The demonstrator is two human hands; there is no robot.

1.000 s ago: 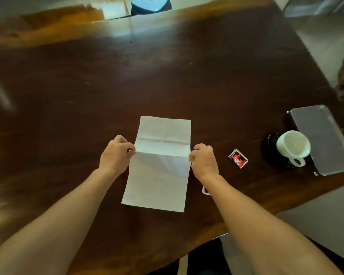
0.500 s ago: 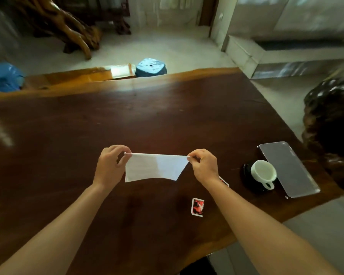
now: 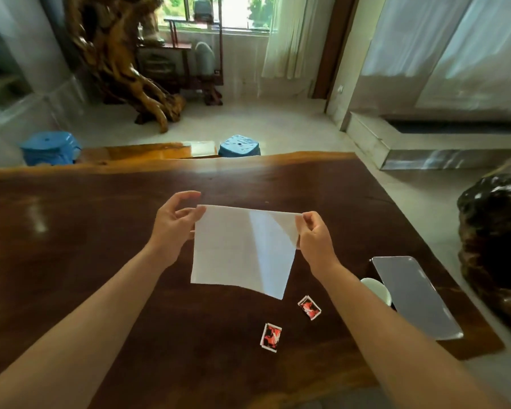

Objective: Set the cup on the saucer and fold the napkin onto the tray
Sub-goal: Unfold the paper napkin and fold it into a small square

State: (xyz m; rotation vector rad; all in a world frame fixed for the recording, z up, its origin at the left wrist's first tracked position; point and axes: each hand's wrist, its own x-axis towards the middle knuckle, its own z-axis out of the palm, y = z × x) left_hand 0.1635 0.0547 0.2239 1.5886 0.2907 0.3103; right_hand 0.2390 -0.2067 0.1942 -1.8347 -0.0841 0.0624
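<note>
Two bare hands hold a white paper napkin (image 3: 242,246) in the air above the dark polished wooden bench (image 3: 71,246); this single head view shows all of it. The right hand (image 3: 314,242) pinches the upper right corner of the napkin between thumb and fingers. The left hand (image 3: 173,222) is at the upper left corner, with the thumb touching the edge and the other fingers spread loosely, so its hold looks light. The napkin hangs down from its top edge and seems to be doubled, but I cannot tell how many layers it has.

The white ceramic cup (image 3: 376,290) stands at the right side of the bench, mostly hidden behind the right forearm. The saucer under it cannot be seen clearly here, so I cannot tell if the cup is sitting on it. Just beside the cup lies the flat grey rectangular tray (image 3: 416,296), and nothing rests on it.

In my judgement the folding is in progress and not finished, and the napkin must afterwards go onto the tray, which is well apart from it to the right.

Two small red and black printed sachets (image 3: 309,307) (image 3: 271,337) lie on the bench below the napkin. Their print is too small to read, and no other writing is visible.
</note>
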